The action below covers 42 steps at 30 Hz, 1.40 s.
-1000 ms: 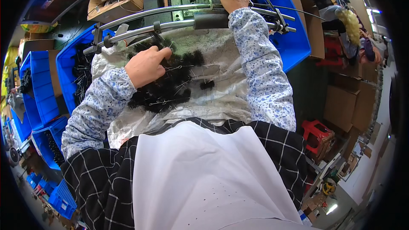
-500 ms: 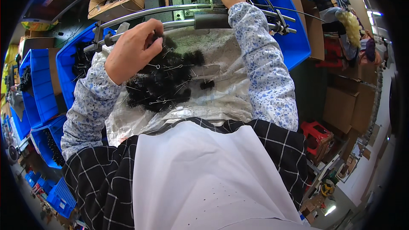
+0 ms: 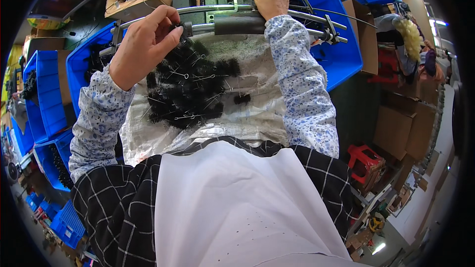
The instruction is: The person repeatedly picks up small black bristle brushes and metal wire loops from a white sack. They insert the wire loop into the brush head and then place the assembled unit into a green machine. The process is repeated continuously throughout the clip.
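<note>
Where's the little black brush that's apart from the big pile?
In the head view, the little black brush lies on the whitish sheet, just right of the brush pile.

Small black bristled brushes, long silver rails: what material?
Small black bristled brushes: probably synthetic bristles, matte and fuzzy; thin, glinting looped stems suggest metal wire. Long silver rails: likely polished metal, maybe steel or chrome-plated, given bright streaked highlights.

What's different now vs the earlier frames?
Bare left hand lifted off the pile of black wire-handled brushes, forward to the curved silver metal rail; grip unclear. Dark cylinder on that rail shifted left. Black bristles at the bare right hand's fingertips no longer show; release unclear.

Same: right hand at the machine, pile on the pale woven sack.
</note>
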Available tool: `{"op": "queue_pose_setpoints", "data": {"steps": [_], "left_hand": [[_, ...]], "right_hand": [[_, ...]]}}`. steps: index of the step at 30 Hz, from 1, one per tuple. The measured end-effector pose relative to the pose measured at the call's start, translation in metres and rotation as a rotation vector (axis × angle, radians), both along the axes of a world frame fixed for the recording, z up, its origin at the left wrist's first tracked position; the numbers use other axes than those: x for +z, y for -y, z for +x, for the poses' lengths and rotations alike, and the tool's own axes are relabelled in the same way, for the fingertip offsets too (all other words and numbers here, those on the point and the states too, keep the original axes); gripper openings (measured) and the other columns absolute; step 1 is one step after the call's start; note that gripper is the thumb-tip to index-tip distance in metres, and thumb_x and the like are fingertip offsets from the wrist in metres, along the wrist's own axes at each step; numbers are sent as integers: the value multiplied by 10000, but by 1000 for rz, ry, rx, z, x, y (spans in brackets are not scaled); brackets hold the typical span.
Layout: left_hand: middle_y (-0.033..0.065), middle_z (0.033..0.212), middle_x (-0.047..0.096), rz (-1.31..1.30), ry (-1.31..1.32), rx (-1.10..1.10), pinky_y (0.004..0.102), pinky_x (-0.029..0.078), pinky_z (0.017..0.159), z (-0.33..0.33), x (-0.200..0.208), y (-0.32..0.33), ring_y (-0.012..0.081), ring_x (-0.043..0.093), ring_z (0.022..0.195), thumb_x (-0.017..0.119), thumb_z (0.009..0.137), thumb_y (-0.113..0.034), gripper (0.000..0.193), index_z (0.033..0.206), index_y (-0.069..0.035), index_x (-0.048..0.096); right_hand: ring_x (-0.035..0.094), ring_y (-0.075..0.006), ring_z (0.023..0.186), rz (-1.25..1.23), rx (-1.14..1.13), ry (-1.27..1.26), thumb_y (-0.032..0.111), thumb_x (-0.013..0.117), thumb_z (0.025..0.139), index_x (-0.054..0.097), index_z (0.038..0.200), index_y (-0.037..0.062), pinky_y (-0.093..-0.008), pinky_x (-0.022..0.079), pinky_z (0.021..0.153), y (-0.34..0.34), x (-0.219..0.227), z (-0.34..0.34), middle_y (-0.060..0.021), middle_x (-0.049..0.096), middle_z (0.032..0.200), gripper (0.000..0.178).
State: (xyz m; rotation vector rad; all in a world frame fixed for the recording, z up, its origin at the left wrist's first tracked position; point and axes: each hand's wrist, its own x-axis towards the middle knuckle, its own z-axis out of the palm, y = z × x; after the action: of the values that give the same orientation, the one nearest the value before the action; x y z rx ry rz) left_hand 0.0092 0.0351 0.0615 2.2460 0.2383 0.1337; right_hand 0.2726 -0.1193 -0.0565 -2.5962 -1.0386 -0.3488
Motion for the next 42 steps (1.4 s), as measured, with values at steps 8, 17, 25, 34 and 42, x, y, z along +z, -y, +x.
{"op": "queue_pose_setpoints", "data": {"steps": [8,17,25,34,42], "left_hand": [[33,653,463,-8,75,-8,237,377,531,11,5,3,101,424,561,555,828,-163,211,948,-5,482],[9,743,494,16,15,23,205,396,605,0,2,-12,61,464,661,536,851,-114,170,993,-32,492],[12,782,494,-112,45,-117,211,415,619,7,-8,-7,73,459,662,516,889,-142,176,1035,-53,476],[7,815,495,-278,37,-194,203,432,666,32,-25,8,64,482,733,503,913,-141,148,1015,-43,459],[61,852,545,-302,126,-86,245,464,720,24,-44,13,125,552,786,503,909,-123,179,1030,-9,436]], "right_hand": [[593,-253,911,-114,-6,48,268,600,735,640,995,111,-434,405,741,-32,16,-28,-78,643,915,307],[560,-258,1022,-91,-31,123,309,608,728,642,1046,160,-433,396,820,10,2,12,-85,635,1017,353],[593,-318,893,-178,-20,50,299,485,845,668,986,232,-425,469,794,29,7,60,-102,635,962,240],[628,-224,781,58,79,248,228,536,862,599,1115,160,-328,499,707,61,79,10,-109,650,876,269],[590,-151,755,225,521,-729,151,548,867,574,1113,63,-275,479,692,22,57,-102,-110,632,904,262]]}}
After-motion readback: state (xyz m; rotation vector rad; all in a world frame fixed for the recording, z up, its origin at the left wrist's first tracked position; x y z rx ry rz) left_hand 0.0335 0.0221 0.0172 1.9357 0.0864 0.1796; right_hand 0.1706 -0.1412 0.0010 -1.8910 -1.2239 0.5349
